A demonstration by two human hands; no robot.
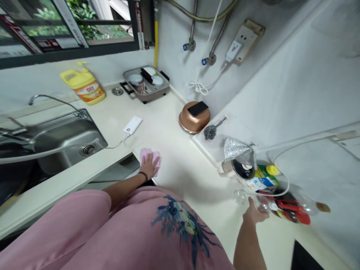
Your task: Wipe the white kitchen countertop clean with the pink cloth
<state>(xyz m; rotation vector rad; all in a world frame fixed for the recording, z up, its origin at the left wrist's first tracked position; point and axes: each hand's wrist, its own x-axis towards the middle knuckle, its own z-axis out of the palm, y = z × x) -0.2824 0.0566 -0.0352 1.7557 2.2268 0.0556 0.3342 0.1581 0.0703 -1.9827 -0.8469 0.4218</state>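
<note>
On the white countertop [180,165], my left hand [150,166] lies with its fingers spread over a pink cloth [145,153] at the counter's front edge. Cloth shows around the fingers and the palm presses down on it. Far to the right, my right hand [254,213] is closed around a clear glass [263,204], partly hidden by the hand. Beside its fingertips is another clear glass piece [239,197]; whether the two are joined I cannot tell.
A white power bank [132,125] with a cable lies near the sink [63,150]. Behind stand a yellow detergent bottle [86,88] and an electric pan [147,88] holding bowls. A phone [198,108] rests on a copper-coloured bowl [194,122]. A pot [239,168] and several packages crowd the right wall.
</note>
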